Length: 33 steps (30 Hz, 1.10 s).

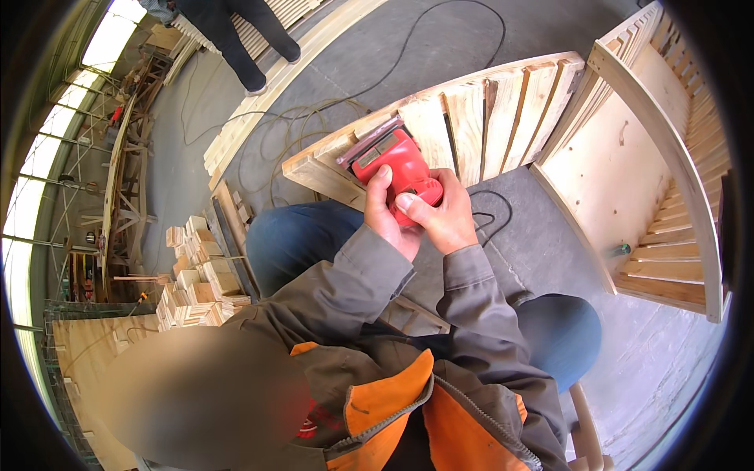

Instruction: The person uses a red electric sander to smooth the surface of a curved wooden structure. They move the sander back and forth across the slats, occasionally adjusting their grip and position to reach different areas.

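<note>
Both my hands are closed around a red power sander. My left hand wraps its left side, the thumb lying along the red body. My right hand grips the rear end, with its thumb across the top. The sander's flat base lies against the left end of a slatted wooden panel, where it hides part of the slats. Whether the base presses on the wood or hovers just over it, I cannot tell. Dark gaps separate the panel's pale boards.
At the right stands a slatted wooden frame with a curved rail. Stacked wood blocks lie at my left. A black cord loops over the grey floor. Another person's legs stand beside long boards at the far left.
</note>
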Tool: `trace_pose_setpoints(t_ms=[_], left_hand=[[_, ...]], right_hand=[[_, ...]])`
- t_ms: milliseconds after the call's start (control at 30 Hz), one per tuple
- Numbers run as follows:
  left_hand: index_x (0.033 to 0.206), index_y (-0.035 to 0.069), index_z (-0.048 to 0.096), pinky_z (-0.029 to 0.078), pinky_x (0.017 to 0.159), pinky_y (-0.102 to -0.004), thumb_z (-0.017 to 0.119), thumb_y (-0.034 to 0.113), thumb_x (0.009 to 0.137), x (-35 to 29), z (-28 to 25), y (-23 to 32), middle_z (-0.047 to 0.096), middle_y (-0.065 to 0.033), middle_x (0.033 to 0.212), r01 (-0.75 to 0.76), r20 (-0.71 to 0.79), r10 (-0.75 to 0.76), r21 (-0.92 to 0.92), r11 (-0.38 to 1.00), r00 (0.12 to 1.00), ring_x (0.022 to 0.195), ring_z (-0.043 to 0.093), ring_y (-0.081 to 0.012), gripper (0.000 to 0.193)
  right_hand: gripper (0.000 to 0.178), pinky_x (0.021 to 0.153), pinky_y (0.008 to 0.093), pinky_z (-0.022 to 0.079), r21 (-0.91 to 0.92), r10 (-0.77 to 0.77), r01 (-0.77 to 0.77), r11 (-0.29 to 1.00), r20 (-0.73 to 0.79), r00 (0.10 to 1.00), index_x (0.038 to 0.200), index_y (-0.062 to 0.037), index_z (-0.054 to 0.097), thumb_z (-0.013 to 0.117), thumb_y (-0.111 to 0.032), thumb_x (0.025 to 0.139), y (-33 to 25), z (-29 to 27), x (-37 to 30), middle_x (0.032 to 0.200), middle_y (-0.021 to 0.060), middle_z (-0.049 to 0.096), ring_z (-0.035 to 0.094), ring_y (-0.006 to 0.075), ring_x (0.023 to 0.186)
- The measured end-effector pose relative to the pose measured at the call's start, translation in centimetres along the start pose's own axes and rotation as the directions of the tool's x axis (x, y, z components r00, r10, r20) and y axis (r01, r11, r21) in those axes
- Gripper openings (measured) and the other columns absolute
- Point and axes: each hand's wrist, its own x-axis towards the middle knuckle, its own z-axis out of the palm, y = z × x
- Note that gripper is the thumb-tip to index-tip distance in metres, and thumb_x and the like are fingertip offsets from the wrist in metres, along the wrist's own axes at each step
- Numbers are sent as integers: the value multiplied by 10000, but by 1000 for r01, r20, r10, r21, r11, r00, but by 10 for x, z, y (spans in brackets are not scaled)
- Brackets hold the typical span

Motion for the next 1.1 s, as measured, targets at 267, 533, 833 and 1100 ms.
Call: trace_pose_setpoints(t_ms=[267, 533, 833, 1100], left_hand=[[1309, 82, 601, 560, 995, -442, 640, 488, 973, 10, -34, -5, 705, -119, 1172, 154, 21, -154, -6, 988, 988, 1059, 701, -271, 529], [1343, 45, 590, 566, 980, -425, 644, 462, 975, 7, -30, 33, 701, -126, 1197, 102, 188, -105, 29, 994, 977, 1067, 702, -260, 558], [1261, 126, 657, 590, 891, -431, 668, 502, 960, 21, -59, 7, 739, -68, 1098, 336, 28, -338, 69, 939, 941, 999, 724, -239, 482], [1260, 78, 643, 582, 934, -425, 665, 485, 967, 22, -52, 1, 730, -100, 1099, 291, 92, -287, -29, 956, 953, 999, 720, -246, 502]], right_hand=[[770, 842, 369, 579, -79, 97, -104, 991, -93, 991, 1144, 134, 591, 923, -411, 714, 43, 13, -10, 1050, 234, 708, 711, 246, 945], [723, 838, 348, 577, -147, -138, 120, 982, -116, 984, 1204, 128, 559, 903, -349, 782, 22, 38, -16, 1063, 194, 695, 686, 218, 950], [720, 864, 372, 572, -134, 53, -88, 987, -245, 968, 1185, 143, 587, 899, -378, 797, 69, 32, -23, 1082, 238, 698, 696, 255, 972], [684, 872, 366, 571, -203, 57, -113, 973, -265, 963, 1191, 138, 587, 881, -355, 818, 55, 31, -23, 1086, 226, 699, 691, 243, 969]])
